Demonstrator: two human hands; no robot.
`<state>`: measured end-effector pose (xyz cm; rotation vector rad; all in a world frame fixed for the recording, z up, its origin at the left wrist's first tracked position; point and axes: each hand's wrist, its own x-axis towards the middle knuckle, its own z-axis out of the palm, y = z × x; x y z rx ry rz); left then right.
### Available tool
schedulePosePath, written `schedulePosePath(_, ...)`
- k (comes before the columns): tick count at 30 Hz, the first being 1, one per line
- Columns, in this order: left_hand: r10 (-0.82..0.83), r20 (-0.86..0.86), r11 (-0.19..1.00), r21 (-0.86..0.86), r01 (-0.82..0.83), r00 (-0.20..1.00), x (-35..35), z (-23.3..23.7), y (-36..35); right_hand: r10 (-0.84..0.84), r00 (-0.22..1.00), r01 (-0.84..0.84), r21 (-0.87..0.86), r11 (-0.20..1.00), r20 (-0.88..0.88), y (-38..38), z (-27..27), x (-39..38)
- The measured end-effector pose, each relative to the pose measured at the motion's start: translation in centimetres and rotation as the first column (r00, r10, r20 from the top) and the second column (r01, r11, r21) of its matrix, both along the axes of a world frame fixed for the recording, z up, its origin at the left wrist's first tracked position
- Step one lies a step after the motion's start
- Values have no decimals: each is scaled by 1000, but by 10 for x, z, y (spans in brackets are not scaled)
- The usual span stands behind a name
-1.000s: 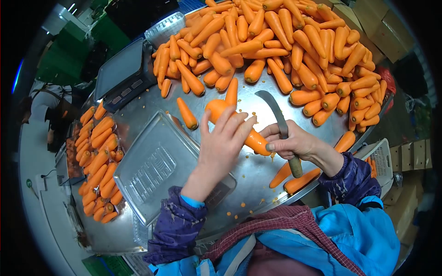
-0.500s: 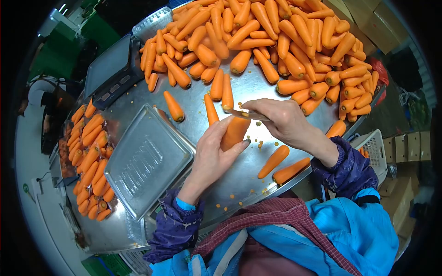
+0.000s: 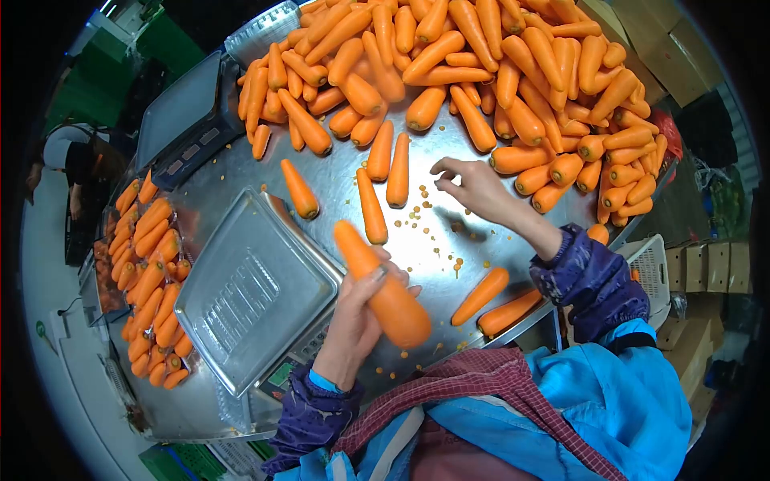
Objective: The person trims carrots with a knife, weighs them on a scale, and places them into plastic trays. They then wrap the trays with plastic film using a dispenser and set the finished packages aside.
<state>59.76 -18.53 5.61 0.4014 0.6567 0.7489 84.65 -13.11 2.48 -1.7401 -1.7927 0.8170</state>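
A large carrot [image 3: 393, 309] is in my left hand [image 3: 353, 321], its narrow end pointing up and left and its thick end toward my body. Above the metal table, my right hand [image 3: 477, 192] has its fingers curled near the thumb; what they hold, if anything, is hidden. Between the hands and the pile lie loose carrots [image 3: 371, 207] and small orange trimmings [image 3: 417, 212]. Two more carrots [image 3: 480, 295] rest near the table's front edge.
A big carrot pile [image 3: 521, 88] covers the back. One scale [image 3: 257, 289] stands at the left and another [image 3: 180, 120] farther back. Bagged carrots [image 3: 156, 280] lie at the far left. A white crate [image 3: 648, 268] is at the right. A person [image 3: 76, 160] is at the far left.
The large carrot has turned in my left hand and come closer to my body. My right hand has moved up and away from it; the blade it held is no longer visible.
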Motion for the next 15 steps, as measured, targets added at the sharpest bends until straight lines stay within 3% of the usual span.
schedulePosePath(1, 60, -3, 996, -68, -60, 998, 0, -4, 1, 70, 996, -75, 103, 992, 58, 9, -26, -3)
schedulePosePath(4, 107, 83, 982, -163, -92, 991, -7, -16, 7, 178, 945, -171, -51, 984, 274, 22, -34, -34)
schedulePosePath(6, 80, 103, 987, -146, -65, 991, -11, -17, 9, 213, 930, -205, -60, 977, 301, 30, -52, -44)
schedulePosePath(8, 41, 134, 993, -114, -26, 990, -11, -17, 13, 178, 958, -160, -95, 982, 223, 39, -56, -44)
schedulePosePath(10, 127, -12, 983, -132, -128, 992, -12, -12, 15, 96, 995, -95, -29, 995, 12, 40, -57, -35)
schedulePosePath(12, 125, -58, 985, -110, -131, 990, -12, -11, 20, 4, 930, -66, -157, 985, -367, 34, -42, -28)
schedulePosePath(14, 125, 39, 985, -126, -120, 991, -11, -12, 25, 44, 900, -110, -129, 985, -433, 16, -13, -25)
schedulePosePath(15, 113, 75, 985, -140, -102, 991, -10, -13, 28, 140, 915, -209, -149, 966, -378, 8, 7, -23)
